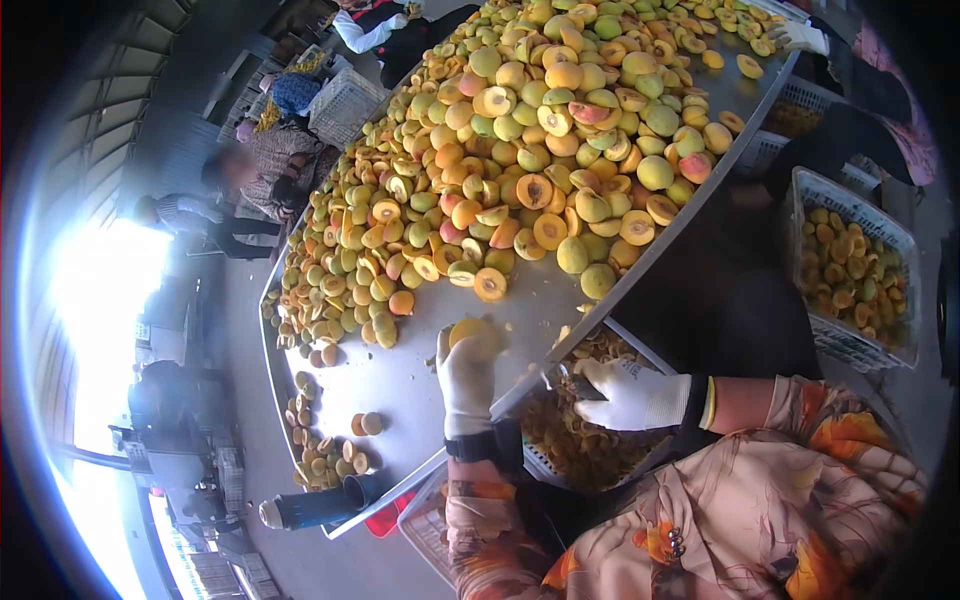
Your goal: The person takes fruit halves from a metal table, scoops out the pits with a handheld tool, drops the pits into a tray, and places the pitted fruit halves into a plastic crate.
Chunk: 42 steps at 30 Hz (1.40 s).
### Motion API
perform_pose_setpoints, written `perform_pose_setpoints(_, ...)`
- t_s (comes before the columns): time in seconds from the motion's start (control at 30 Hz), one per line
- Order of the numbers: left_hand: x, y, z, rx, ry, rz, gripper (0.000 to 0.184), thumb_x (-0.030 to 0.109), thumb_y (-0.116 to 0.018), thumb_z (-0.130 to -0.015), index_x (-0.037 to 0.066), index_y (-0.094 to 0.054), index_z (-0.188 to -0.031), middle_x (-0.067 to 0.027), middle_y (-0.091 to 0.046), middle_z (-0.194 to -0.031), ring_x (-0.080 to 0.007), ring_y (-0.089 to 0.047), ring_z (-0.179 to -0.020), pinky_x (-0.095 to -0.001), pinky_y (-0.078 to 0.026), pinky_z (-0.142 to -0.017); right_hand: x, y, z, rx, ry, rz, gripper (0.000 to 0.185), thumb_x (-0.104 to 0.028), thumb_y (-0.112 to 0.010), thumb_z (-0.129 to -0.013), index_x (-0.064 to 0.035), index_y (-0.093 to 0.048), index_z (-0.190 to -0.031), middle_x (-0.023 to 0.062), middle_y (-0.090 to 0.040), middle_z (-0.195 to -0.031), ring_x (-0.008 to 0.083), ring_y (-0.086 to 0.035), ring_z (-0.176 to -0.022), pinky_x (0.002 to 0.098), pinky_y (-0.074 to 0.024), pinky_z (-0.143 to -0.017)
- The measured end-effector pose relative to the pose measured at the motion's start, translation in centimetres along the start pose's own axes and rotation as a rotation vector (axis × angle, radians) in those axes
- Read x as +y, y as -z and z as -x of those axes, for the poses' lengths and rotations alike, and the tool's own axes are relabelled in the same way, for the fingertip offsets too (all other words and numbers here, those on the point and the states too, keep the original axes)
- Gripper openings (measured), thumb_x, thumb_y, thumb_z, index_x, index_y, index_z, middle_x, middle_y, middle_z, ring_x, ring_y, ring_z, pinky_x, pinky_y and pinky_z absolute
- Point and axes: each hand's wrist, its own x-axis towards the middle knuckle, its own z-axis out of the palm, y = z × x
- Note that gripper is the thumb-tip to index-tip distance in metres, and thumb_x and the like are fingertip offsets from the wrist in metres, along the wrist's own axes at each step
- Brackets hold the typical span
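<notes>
My left hand (466, 385), in a white glove with a dark cuff, holds a yellow peach half (475, 338) above the metal table (410, 390). The fruit is slightly blurred. My right hand (635, 395), also gloved in white, is closed around a small metal tool (550, 374) whose tip points toward the left hand; its exact kind is unclear. Below the right hand, a crate (540, 465) holds peach scraps (590, 440). Beyond my hands lies a large heap of halved peaches (535, 190), some with pits showing.
A white crate (905, 240) of peach halves stands at the right. A dark blue bottle (300, 510) lies at the table's near left corner, close to some loose peach halves (325, 460). A co-worker's gloved hand (800, 37) reaches in at top right. Other people work at the far left.
</notes>
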Motion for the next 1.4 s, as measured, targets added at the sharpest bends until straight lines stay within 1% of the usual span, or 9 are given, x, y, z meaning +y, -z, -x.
perform_pose_setpoints(0.17,2.1,-5.8,9.8,0.062,0.053,0.343,0.046,0.032,-0.066,-0.100,-0.003,-0.056,-0.128,-0.0197,-0.065,-0.114,-0.0308,-0.066,-0.097,-0.0450,-0.057,-0.088,-3.0,-1.7,0.3,0.055,0.204,-0.032,0.039,-0.015,-0.067,-0.092,-0.0005,-0.054,-0.125,0.0233,-0.070,-0.091,0.0416,-0.070,-0.077,0.0463,-0.0553,-0.068)
perform_pose_setpoints(0.27,1.6,-7.3,13.3,0.158,-0.093,0.077,0.058,0.047,-0.061,-0.102,-0.004,-0.056,-0.129,-0.0192,-0.065,-0.114,-0.0289,-0.065,-0.095,-0.0429,-0.057,-0.084,-3.9,-3.3,1.2,0.153,0.352,-0.122,0.031,-0.019,-0.064,-0.096,-0.0003,-0.051,-0.117,0.0246,-0.068,-0.084,0.0427,-0.068,-0.072,0.0497,-0.0518,-0.061)
perform_pose_setpoints(0.6,3.3,-10.8,19.5,0.372,-0.285,0.057,0.042,0.036,-0.058,-0.105,-0.004,-0.063,-0.114,-0.0165,-0.070,-0.087,-0.0228,-0.067,-0.070,-0.0327,-0.057,-0.064,-7.2,-4.0,6.1,-0.006,0.384,-0.134,0.033,-0.017,-0.065,-0.093,0.0006,-0.058,-0.119,0.0213,-0.069,-0.091,0.0375,-0.070,-0.071,0.0456,-0.0544,-0.063)
perform_pose_setpoints(0.8,4.3,-10.9,20.4,0.325,-0.339,-0.032,0.039,0.035,-0.058,-0.105,-0.003,-0.065,-0.111,-0.0162,-0.071,-0.084,-0.0218,-0.068,-0.068,-0.0308,-0.056,-0.060,-9.5,-1.2,6.5,-0.336,0.246,-0.185,0.046,-0.019,-0.070,-0.092,0.0008,-0.058,-0.131,0.0202,-0.071,-0.113,0.0291,-0.070,-0.105,0.0399,-0.0534,-0.093)
perform_pose_setpoints(0.9,4.2,-11.2,20.3,0.335,-0.389,-0.052,0.040,0.036,-0.058,-0.104,-0.003,-0.065,-0.110,-0.0167,-0.072,-0.085,-0.0220,-0.068,-0.068,-0.0293,-0.054,-0.059,-8.5,-1.4,6.0,-0.343,0.368,-0.332,0.040,-0.009,-0.063,-0.086,0.0024,-0.059,-0.124,0.0181,-0.070,-0.107,0.0321,-0.068,-0.097,0.0444,-0.0533,-0.091)
perform_pose_setpoints(1.0,3.7,-10.8,20.5,0.316,-0.391,-0.074,0.041,0.036,-0.057,-0.103,-0.003,-0.066,-0.109,-0.0167,-0.072,-0.085,-0.0223,-0.068,-0.067,-0.0293,-0.054,-0.059,-8.0,-0.8,5.4,-0.449,0.438,-0.280,0.031,-0.011,-0.062,-0.088,0.0012,-0.060,-0.117,0.0124,-0.068,-0.089,0.0235,-0.066,-0.075,0.0388,-0.0561,-0.073)
perform_pose_setpoints(1.2,5.6,-11.4,21.0,0.100,-0.371,-0.125,0.046,0.041,-0.054,-0.104,-0.003,-0.065,-0.110,-0.0152,-0.071,-0.087,-0.0226,-0.067,-0.072,-0.0327,-0.055,-0.067,-8.4,1.5,5.8,-1.234,-0.381,-1.308,0.007,-0.009,-0.058,-0.090,-0.0062,-0.052,-0.093,-0.0042,-0.035,-0.056,0.0032,-0.031,-0.037,0.0215,-0.0239,-0.032)
perform_pose_setpoints(1.33,6.7,-12.5,21.4,0.207,-0.228,0.188,0.053,0.048,-0.051,-0.106,-0.003,-0.063,-0.113,-0.0149,-0.069,-0.093,-0.0232,-0.067,-0.081,-0.0348,-0.055,-0.073,-8.7,0.7,5.4,-1.330,-0.383,-1.550,0.017,-0.006,-0.063,-0.091,-0.0001,-0.048,-0.087,-0.0010,-0.038,-0.053,0.0051,-0.032,-0.036,0.0212,-0.0238,-0.031)
perform_pose_setpoints(1.4,6.3,-9.2,20.9,0.384,-0.132,0.329,0.057,0.054,-0.052,-0.105,-0.002,-0.063,-0.114,-0.0141,-0.067,-0.092,-0.0240,-0.065,-0.081,-0.0364,-0.055,-0.074,-7.9,0.6,4.8,-1.341,-0.383,-1.344,0.017,-0.009,-0.066,-0.090,-0.0015,-0.051,-0.085,-0.0006,-0.041,-0.054,0.0068,-0.036,-0.038,0.0240,-0.0275,-0.034)
